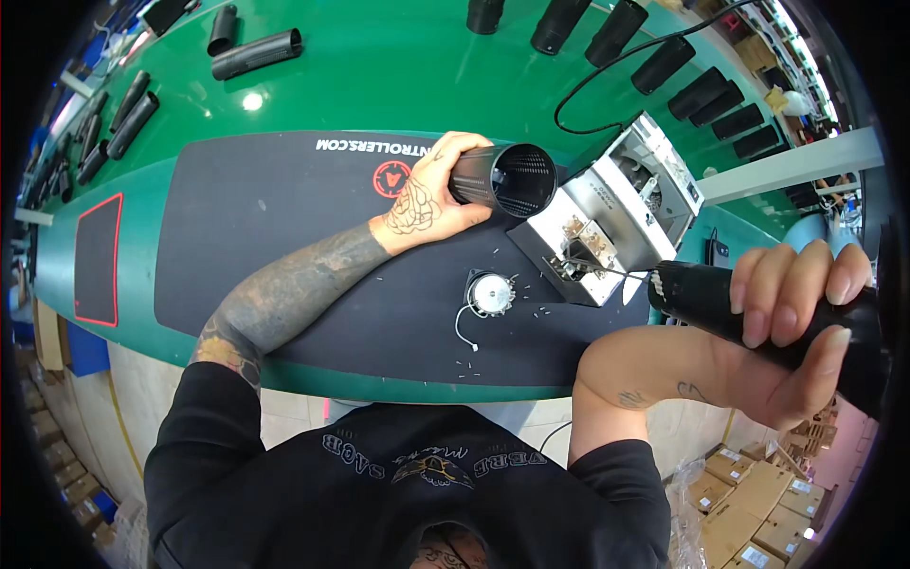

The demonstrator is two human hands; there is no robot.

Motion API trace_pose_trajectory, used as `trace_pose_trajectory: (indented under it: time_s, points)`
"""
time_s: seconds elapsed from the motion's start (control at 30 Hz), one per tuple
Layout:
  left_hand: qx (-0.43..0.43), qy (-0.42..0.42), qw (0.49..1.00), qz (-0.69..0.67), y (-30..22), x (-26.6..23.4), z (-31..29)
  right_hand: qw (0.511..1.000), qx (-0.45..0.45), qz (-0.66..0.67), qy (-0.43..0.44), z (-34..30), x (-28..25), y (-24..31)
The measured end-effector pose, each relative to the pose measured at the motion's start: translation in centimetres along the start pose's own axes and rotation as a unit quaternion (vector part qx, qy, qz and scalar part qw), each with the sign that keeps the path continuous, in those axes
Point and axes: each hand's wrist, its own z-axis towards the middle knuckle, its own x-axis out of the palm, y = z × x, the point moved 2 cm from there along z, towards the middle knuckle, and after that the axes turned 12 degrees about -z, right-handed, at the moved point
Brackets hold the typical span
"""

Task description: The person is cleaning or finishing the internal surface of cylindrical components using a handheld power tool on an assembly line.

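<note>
At one o'clock, the left hand (427, 194) curls round a black tube (479, 175), probably light, stiff, best held mid-barrel; at three, the right hand (801, 318) clasps a screwdriver (697, 296).

The left hand (427, 197) has some fingertips hidden behind a black tube (473, 174), whose inner depth is dark. The screwdriver's (700, 296) rear end fades into the dark right rim; its thin tip is too small to tell whether it touches the silver machine (621, 204). Pale bits (543, 311) are too tiny to identify. Cardboard boxes (749, 493) are cut off below.
</note>
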Motion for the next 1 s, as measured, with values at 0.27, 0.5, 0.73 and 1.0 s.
trace_pose_trajectory:
  time_s: [0.27,0.5,0.73,1.0]
  points:
    - [0.023,0.014,1.000,0.007,-0.2,0.2,0.3,0.963,0.064,0.262,-0.009,1.2,-3.0,-0.9]
    - [0.027,0.019,0.999,0.009,-0.4,-0.2,0.5,0.954,-0.056,0.272,-0.109,-0.8,-5.2,2.8]
    - [0.072,0.020,0.997,0.012,-1.9,-0.2,1.8,0.962,-0.174,0.144,-0.156,0.1,-3.1,1.8]
    - [0.143,0.021,0.990,-0.005,-6.2,-0.3,6.0,0.952,-0.147,0.179,-0.200,0.9,-2.4,3.3]
